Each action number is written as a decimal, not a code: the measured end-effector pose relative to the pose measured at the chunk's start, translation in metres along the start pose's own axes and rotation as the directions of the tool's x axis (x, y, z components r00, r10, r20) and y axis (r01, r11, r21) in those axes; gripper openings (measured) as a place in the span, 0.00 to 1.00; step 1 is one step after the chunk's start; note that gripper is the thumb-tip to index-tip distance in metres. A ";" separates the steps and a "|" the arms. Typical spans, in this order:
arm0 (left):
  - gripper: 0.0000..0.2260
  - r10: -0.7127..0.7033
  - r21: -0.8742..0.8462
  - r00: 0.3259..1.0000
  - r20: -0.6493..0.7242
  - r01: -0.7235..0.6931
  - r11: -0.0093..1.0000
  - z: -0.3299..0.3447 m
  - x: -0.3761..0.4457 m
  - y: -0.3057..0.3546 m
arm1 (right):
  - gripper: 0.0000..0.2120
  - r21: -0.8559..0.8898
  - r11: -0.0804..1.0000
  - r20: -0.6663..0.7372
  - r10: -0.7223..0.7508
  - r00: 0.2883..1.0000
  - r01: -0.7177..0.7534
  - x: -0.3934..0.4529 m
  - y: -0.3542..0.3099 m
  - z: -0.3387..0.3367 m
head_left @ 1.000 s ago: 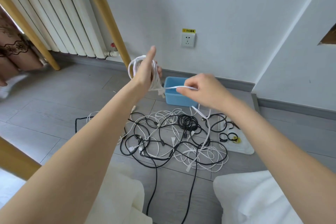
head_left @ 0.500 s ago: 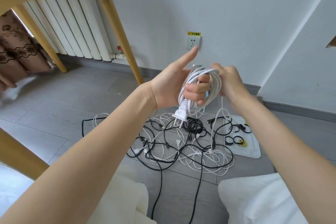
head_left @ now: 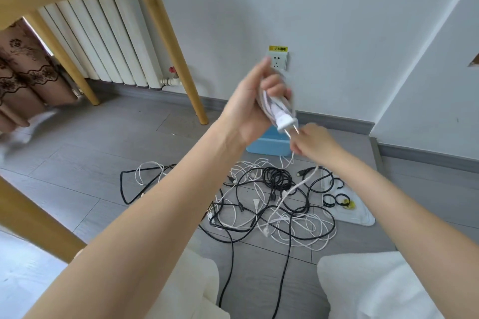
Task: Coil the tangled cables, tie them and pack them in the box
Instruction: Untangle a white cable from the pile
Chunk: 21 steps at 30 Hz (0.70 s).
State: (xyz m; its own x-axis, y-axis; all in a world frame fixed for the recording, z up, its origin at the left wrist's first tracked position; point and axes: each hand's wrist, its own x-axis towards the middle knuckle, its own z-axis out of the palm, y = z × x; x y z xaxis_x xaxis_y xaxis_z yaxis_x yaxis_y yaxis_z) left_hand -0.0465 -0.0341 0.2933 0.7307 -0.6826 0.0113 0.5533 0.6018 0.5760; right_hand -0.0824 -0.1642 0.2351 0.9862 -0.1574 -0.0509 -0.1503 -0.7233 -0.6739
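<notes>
Gripping a bundle of white cable (head_left: pixel 270 107) up in front of the wall socket (head_left: pixel 279 61), the left hand (head_left: pixel 252 107) has its fingers curled tight round the loops, thumb stuck straight up, and the white two-pin plug (head_left: pixel 285 122) hangs out of the bottom of the fist. Half a second ago both hands were bunched together on that coil; now the right hand (head_left: pixel 312 144) has dropped away below it, over the blue box (head_left: pixel 267 146), and is drawing out the free strand. It is blurred with motion, but its fingers look pinched on the white line, which runs down from that hand into the tangled cables (head_left: pixel 272 204) on the grey floor (head_left: pixel 90 163).

To my eye that means one more turn is being fed onto the coil, so this cable is nearly wound but not yet tied. Black cable ties (head_left: pixel 334 198) lie on a white mat (head_left: pixel 360 215) just right of the heap, untouched. Most of the black and white leads are yet to be sorted, so the job looks early. The trailing strand could snag in the heap as it is pulled.
</notes>
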 end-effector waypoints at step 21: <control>0.15 -0.478 0.747 0.878 0.012 0.310 0.588 -0.027 -0.021 -0.009 | 0.25 0.054 0.995 -0.310 -0.059 0.949 0.079 0.006 -0.001 -0.028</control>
State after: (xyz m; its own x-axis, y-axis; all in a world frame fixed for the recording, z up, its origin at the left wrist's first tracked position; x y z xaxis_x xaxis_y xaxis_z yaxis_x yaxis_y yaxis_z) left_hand -0.0561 -0.0139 0.2662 0.3725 -0.8921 -0.2558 0.2531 -0.1675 0.9528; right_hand -0.0779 -0.1836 0.2564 0.9231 -0.3153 0.2200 -0.0676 -0.6964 -0.7144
